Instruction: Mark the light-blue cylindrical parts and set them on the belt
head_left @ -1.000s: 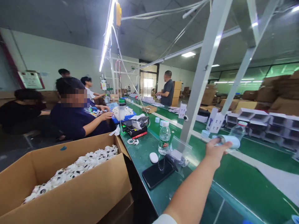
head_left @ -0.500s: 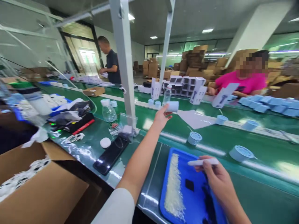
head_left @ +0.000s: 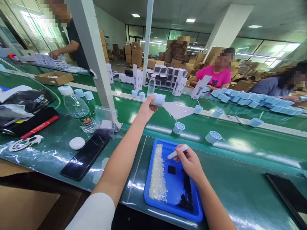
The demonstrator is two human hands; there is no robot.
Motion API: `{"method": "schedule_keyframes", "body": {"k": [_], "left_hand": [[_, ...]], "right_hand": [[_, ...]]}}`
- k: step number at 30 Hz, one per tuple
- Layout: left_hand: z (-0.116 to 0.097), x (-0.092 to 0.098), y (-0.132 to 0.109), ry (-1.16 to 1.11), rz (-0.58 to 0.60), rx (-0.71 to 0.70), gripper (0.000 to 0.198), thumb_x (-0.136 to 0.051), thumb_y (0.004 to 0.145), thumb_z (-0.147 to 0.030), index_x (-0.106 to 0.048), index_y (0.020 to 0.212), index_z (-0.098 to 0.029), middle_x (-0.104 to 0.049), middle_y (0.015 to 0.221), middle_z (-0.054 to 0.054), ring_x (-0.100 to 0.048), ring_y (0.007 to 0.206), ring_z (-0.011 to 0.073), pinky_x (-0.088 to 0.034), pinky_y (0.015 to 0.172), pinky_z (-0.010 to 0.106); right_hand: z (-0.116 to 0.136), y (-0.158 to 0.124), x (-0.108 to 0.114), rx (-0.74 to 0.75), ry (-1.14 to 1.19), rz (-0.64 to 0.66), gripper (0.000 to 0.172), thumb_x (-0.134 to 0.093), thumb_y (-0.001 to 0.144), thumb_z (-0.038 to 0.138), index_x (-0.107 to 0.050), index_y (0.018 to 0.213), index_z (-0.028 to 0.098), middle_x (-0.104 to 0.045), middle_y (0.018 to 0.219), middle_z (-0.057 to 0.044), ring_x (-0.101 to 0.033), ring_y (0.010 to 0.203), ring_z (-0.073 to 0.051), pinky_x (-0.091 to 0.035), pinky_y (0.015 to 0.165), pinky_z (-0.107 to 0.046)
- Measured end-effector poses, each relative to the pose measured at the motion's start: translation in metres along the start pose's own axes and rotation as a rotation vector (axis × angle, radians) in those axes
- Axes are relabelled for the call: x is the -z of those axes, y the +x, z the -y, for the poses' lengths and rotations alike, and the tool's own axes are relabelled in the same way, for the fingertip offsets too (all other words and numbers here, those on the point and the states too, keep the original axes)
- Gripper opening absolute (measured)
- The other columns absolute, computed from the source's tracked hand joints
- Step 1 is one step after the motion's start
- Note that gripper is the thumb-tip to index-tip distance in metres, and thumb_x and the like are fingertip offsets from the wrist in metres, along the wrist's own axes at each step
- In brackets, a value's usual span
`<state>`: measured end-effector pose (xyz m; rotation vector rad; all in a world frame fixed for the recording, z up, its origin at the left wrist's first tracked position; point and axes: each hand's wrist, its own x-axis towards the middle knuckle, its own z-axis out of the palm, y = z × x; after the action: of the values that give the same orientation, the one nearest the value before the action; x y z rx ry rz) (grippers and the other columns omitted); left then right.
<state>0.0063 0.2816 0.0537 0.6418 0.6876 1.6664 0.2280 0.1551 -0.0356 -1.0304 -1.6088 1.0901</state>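
Note:
Stretched out over the green belt, my left hand [head_left: 145,108] is closed round a pale blue plastic cup [head_left: 159,100] lying on its side in the grip. My right hand [head_left: 189,161] pinches a white pen-like tool [head_left: 177,152] with a thin metal tip. That tip points down at a strip of small clear pieces [head_left: 158,179] along the left side of a blue tray [head_left: 149,185]. A black square [head_left: 171,169] lies mid-tray, and a heap of small black pieces [head_left: 186,195] fills the right side. Whether the tip touches a piece I cannot tell.
Blue cups with tails [head_left: 179,128] stand along the belt. A water bottle [head_left: 80,110], a black phone [head_left: 85,156] and a white round case [head_left: 77,143] lie left, near a metal post [head_left: 93,57]. A black tablet-like slab [head_left: 287,195] is right. Co-workers sit across the belt.
My view has turned to the right. The pen-like tool, level before, now slants tip-down toward the clear pieces. My left hand still holds the cup out over the belt.

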Motion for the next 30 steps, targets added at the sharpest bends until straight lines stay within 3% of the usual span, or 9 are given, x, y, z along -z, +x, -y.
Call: {"method": "schedule_keyframes", "body": {"k": [6,11,15,20,30], "left_hand": [[0.001,-0.001,-0.003,0.025,0.012,-0.001,0.023,-0.072,0.071,-0.031,-0.059,0.082,-0.015,-0.056,0.072,0.002,-0.052,0.060,0.0110,-0.038,0.054,0.025],[0.003,-0.005,-0.002,0.020,-0.013,0.006,0.024,-0.072,0.070,-0.032,-0.058,0.080,-0.015,-0.053,0.069,0.001,-0.048,0.056,0.0095,-0.037,0.052,0.024],[0.005,-0.006,-0.002,0.017,0.007,0.039,0.027,-0.074,0.068,-0.033,-0.059,0.081,-0.016,-0.053,0.066,0.000,-0.047,0.055,0.0098,-0.036,0.050,0.024],[0.007,-0.005,-0.001,0.005,0.046,0.066,0.027,-0.072,0.066,-0.033,-0.058,0.081,-0.016,-0.055,0.067,0.001,-0.049,0.056,0.0112,-0.037,0.051,0.025],[0.003,-0.009,0.003,-0.225,-0.009,0.170,0.024,-0.059,0.076,-0.035,-0.058,0.088,-0.014,-0.055,0.068,0.007,-0.051,0.060,0.0158,-0.043,0.054,0.027]], "right_hand": [[0.002,-0.001,-0.002,-0.004,-0.015,0.019,0.030,-0.054,0.086,0.049,-0.057,0.083,0.019,-0.061,0.060,0.000,-0.057,0.053,-0.014,-0.048,0.053,-0.025],[0.012,-0.003,-0.001,0.174,-0.268,-0.019,0.023,-0.056,0.086,0.037,-0.053,0.071,0.020,-0.057,0.059,0.002,-0.050,0.052,-0.012,-0.041,0.052,-0.024],[0.016,-0.004,0.003,0.301,-0.394,-0.198,0.027,-0.055,0.086,0.031,-0.047,0.062,0.021,-0.048,0.055,0.004,-0.042,0.050,-0.011,-0.036,0.051,-0.024],[0.014,-0.003,0.006,0.254,-0.408,-0.254,0.030,-0.052,0.086,0.031,-0.041,0.059,0.022,-0.041,0.052,0.005,-0.039,0.050,-0.011,-0.034,0.051,-0.024],[0.013,-0.001,0.011,0.173,-0.455,-0.384,0.034,-0.052,0.079,0.026,-0.029,0.053,0.023,-0.030,0.049,0.007,-0.030,0.046,-0.009,-0.026,0.047,-0.024]]}}
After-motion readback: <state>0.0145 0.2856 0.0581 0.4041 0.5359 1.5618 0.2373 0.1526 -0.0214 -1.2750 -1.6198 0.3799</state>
